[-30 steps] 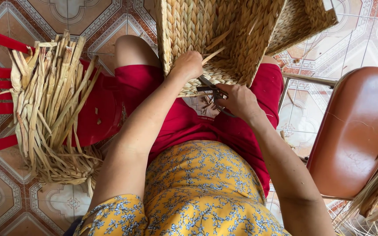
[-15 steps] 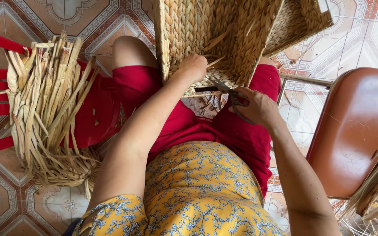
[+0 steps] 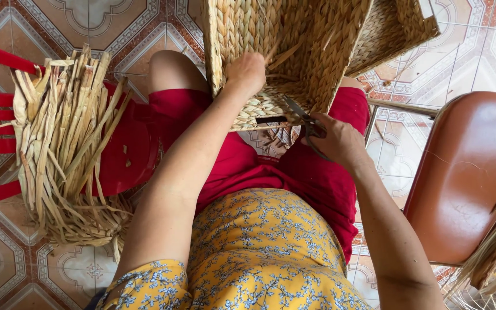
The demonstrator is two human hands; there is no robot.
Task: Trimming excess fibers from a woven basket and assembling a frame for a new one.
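This looks like a home used for basket weaving: a patterned tile floor (image 3: 116, 23), a woven basket (image 3: 294, 40) at 12 o'clock, dried reed strips (image 3: 58, 149) at 9 o'clock, a brown chair (image 3: 472, 172) at 3 o'clock.

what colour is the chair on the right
Reddish-brown, a smooth seat on a metal frame: the chair, seen in the head view.

A red stool (image 3: 136, 155) on the tiled floor (image 3: 116, 23) carries dried straw strips (image 3: 58, 149).
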